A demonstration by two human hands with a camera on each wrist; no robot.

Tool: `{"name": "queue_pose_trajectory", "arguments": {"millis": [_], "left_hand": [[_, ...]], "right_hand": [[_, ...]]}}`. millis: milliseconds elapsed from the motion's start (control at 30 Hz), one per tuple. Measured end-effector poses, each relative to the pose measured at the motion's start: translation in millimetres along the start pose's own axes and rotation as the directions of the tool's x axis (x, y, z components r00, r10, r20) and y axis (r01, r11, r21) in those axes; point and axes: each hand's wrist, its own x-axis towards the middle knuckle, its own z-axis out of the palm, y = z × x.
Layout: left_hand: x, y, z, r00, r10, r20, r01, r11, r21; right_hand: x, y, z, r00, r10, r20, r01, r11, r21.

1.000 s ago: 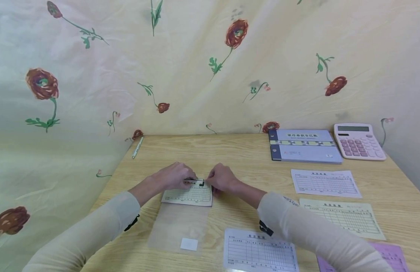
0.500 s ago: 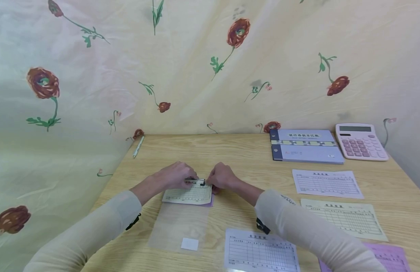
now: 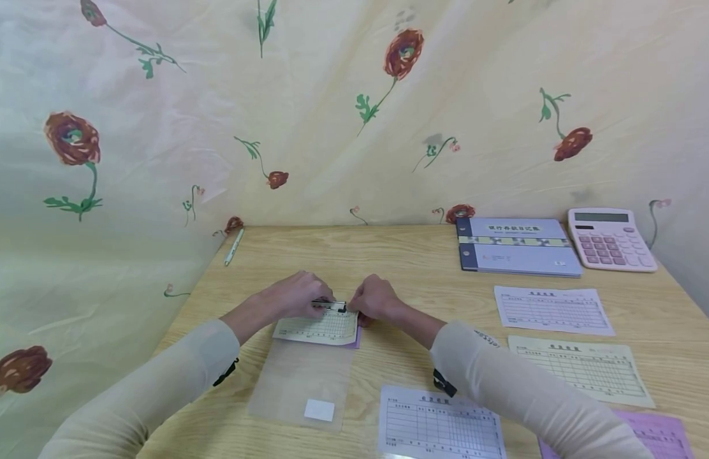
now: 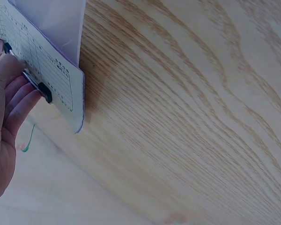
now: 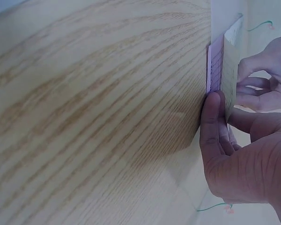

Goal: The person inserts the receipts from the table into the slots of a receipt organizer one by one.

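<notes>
A pale yellow printed form (image 3: pixel 317 331) lies over a purple sheet (image 3: pixel 353 345) at the top of a translucent folder (image 3: pixel 299 376) with a small white label. Across the form's top edge runs a metal clip (image 4: pixel 30 79) with black ends. My left hand (image 3: pixel 299 296) grips this clip, its fingers curled round the bar in the left wrist view. With thumb and fingers, my right hand (image 3: pixel 377 299) pinches the right corner of the form and the purple sheet. The right wrist view shows the yellow form bent away from the purple one. My palm hides some of the clip.
Loose forms lie to the right: white (image 3: pixel 552 310), yellow (image 3: pixel 584 370), purple (image 3: pixel 658 433), with another white form (image 3: pixel 440 424) in front. A blue account book (image 3: pixel 518 248) and a pink calculator (image 3: pixel 609 239) stand at the back right. A pen (image 3: pixel 234 247) lies back left.
The purple sheet shows more beneath the yellow form's lower right edge than a second ago. Both hands stay nearly in place; the right forearm has shifted slightly left.
</notes>
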Motion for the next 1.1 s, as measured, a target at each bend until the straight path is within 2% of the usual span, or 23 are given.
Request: {"name": "queue_pose_trajectory", "arguments": {"millis": [333, 1100], "left_hand": [[0.7, 1.5, -1.0, 1.000, -0.006, 0.012, 0.005, 1.000, 0.016], [1.4, 2.2, -2.4, 1.000, -0.010, 0.020, 0.010, 1.000, 0.023]], "right_hand": [[-0.9, 0.6, -0.1, 1.000, -0.023, 0.012, 0.023, 1.000, -0.015], [1.1, -0.4, 1.4, 1.000, -0.006, -0.014, 0.006, 1.000, -0.025]]}}
